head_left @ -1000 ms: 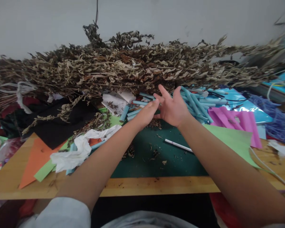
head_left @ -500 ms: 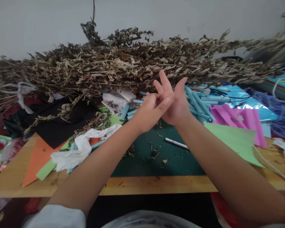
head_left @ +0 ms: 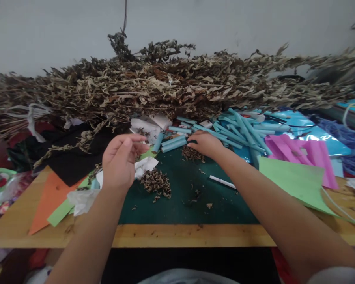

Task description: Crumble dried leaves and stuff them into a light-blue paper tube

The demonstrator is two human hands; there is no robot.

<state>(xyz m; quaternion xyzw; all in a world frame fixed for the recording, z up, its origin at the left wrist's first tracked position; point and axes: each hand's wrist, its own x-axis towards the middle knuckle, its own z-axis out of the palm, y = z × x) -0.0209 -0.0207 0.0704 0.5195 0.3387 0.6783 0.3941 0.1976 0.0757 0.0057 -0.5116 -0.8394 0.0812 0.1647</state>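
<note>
Cord of flat white plastic (head_left: pixel 32 125) lies across the stems of the grey-brown dried plants (head_left: pixel 165 85), presumably to bind them. Next, the bare left hand (head_left: pixel 119 163) hangs with fingers curled toward the thumb — I cannot tell whether any leaf is pinched there. Just beside it, on a smooth dark-green mat (head_left: pixel 168 212) likely laid to protect the pale wooden table (head_left: pixel 195 235), sits a loose mound of brown crumbled leaves (head_left: pixel 156 182), brittle-looking and curled. The bare right hand (head_left: pixel 206 144) bends its fingertips down at a smaller dark heap of leaf fragments (head_left: pixel 193 154); whether it grips any is hidden. Rightward, light-blue paper tubes (head_left: pixel 245 131) cross one another in a pile — slim and stiff-looking — then comes pleated pink paper (head_left: pixel 317 154), with a smooth light-green sheet (head_left: pixel 292 182) in front.
</note>
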